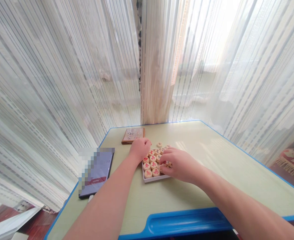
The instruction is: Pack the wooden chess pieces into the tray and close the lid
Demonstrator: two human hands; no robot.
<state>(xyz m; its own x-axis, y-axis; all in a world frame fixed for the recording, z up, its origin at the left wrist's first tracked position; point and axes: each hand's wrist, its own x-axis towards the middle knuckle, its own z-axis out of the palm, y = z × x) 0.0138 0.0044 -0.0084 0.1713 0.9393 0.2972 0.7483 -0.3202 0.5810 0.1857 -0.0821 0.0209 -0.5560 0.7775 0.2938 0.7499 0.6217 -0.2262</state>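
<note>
Round wooden pieces with red and black characters (154,165) lie in rows in a shallow white box (157,179) on the table. My left hand (140,148) is at the box's far left corner, its fingers curled around a piece of which only a red-marked edge shows. Over the right part of the box is my right hand (173,161), fingers bent and thumb low among the pieces; what its fingertips hold, if anything, is hidden. One loose piece (159,144) lies on the table just beyond the box.
A brown-edged box with a patterned top (133,134) lies at the back left. A dark tablet (99,173) rests near the left edge. The pale green table (227,166) has a blue rim, with a blue tray recess (187,220) in front. Striped curtains hang behind.
</note>
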